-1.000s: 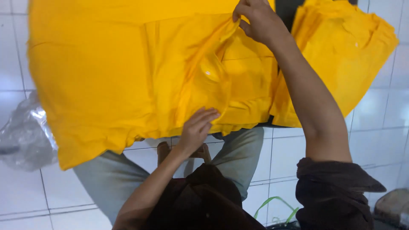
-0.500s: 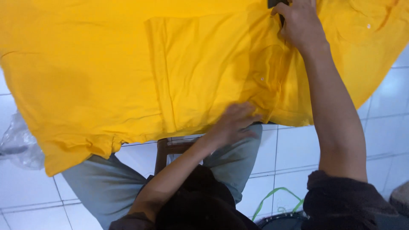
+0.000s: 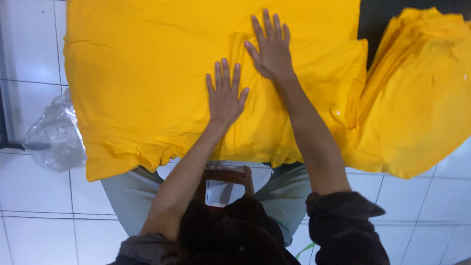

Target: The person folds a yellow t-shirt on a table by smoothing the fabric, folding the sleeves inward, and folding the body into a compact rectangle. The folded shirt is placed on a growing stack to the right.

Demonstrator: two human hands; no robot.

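both my hands have dropped from pinching to lie spread flat, left hand (image 3: 224, 95) and right hand (image 3: 269, 49), on the yellow shirt (image 3: 142, 83); i'd smooth outward evenly.

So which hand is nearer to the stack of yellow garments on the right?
Right. The right hand lies flat on the spread yellow garment, on the side toward the stack of yellow garments. The left hand lies flat on the same garment, farther from the stack.

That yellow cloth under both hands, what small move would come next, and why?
Probably sweep both flat palms outward. The left hand and right hand lie open on the yellow cotton garment, and a raised fold ridge runs between them, with ripples along the near hem.
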